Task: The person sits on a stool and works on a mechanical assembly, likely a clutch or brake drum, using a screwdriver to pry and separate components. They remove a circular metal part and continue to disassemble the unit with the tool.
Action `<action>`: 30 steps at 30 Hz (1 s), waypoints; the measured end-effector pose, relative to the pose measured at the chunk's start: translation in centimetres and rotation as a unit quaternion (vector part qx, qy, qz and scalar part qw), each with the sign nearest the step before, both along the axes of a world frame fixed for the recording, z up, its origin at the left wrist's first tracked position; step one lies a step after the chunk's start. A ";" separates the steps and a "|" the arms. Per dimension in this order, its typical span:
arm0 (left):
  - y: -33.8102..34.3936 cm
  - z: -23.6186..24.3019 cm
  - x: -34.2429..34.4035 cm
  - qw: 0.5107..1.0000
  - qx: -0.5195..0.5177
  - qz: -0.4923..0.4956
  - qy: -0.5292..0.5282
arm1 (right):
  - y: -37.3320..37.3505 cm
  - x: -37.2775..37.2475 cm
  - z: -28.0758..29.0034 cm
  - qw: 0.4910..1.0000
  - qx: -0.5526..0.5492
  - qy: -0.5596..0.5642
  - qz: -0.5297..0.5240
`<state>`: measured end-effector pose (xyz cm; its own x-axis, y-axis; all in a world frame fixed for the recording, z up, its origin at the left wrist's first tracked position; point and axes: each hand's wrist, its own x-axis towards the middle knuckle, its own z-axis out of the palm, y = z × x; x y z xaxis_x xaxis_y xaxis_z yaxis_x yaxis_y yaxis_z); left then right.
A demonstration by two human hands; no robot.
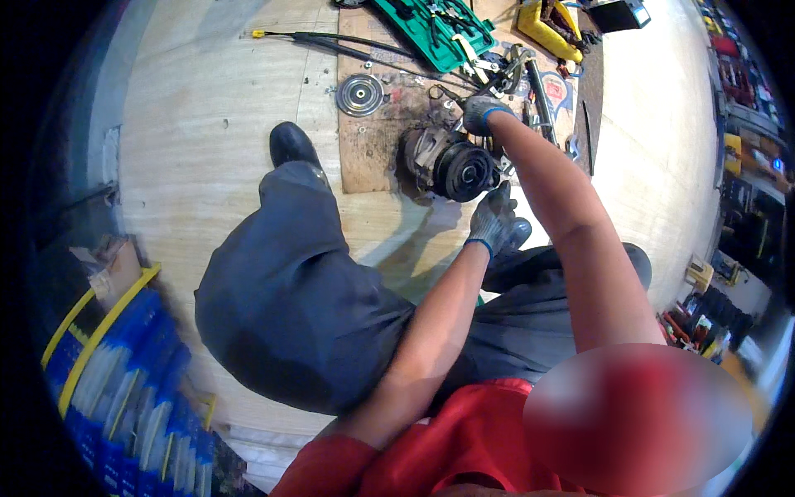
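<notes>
A greasy metal compressor-like unit (432,151) with a black grooved pulley (469,174) rests on a stained cardboard sheet (373,170). My gloved right hand (483,113) is just above the unit at its back right, fingers curled around something dark that I cannot make out, beside a black cable or handle. My gloved left hand (495,217) is below the pulley's right side, fingertips raised near its rim and closed on something too small to name. A round metal plate (361,95) lies flat to the unit's upper left.
An open green tool case (422,33), a yellow tool (542,37), black cables (315,41) and assorted tools lie behind. My bent legs and shoe (294,145) flank the work. A blue stack in a yellow rack (124,373) stands left; cluttered shelves (745,166) line the right.
</notes>
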<state>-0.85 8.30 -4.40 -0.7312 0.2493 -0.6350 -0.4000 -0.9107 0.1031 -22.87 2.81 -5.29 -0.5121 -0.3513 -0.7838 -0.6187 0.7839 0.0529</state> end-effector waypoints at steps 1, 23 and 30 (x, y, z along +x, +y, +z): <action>0.7 -1.0 0.1 1.000 0.017 0.006 0.002 | -0.1 0.1 0.4 1.000 0.009 0.000 -0.009; 1.2 -2.1 0.1 0.996 0.013 -0.020 -0.090 | 1.7 -2.2 1.4 0.908 -0.124 -0.150 0.370; 1.3 -2.6 0.1 0.996 -0.020 -0.035 -0.076 | 3.8 -4.0 1.3 0.920 -0.261 -0.136 0.258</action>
